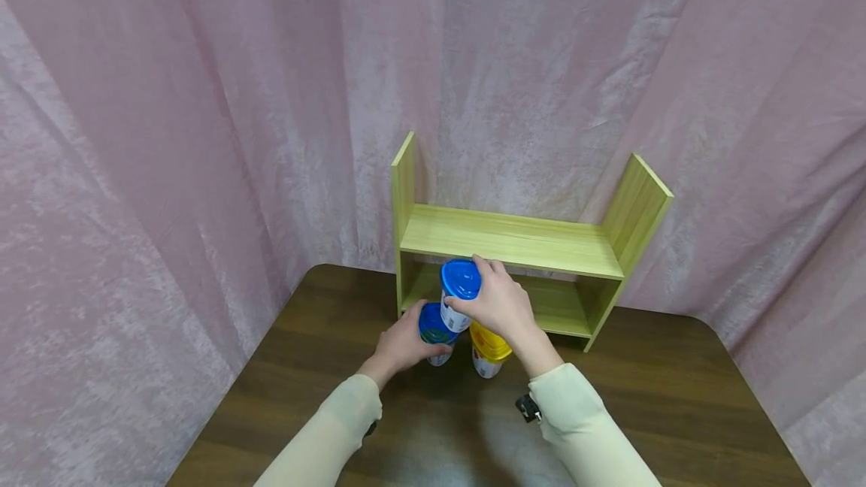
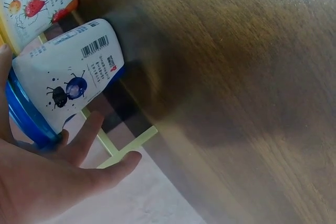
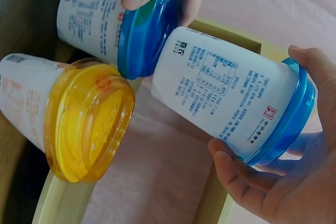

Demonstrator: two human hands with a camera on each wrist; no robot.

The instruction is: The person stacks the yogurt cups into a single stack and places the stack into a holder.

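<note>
We are holding one blue-lidded cup (image 1: 458, 293) with our right hand (image 1: 501, 305), fingers curled around its lid, lifting it above the desk (image 1: 676, 397). Our left hand (image 1: 402, 344) is gripping another blue-lidded cup (image 1: 433, 331), steadying it beside the yellow-lidded cup (image 1: 489, 350).

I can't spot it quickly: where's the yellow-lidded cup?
In the head view, the yellow-lidded white plastic cup stands on the dark wooden table, under the right hand.

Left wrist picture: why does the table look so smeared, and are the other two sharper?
Left wrist view: the table is blurred and streaky, the blue-lidded cup sharper. Head view: evenly lit, edges bowed. Right wrist view: crisp print on the raised cup, pale background washed out.
</note>
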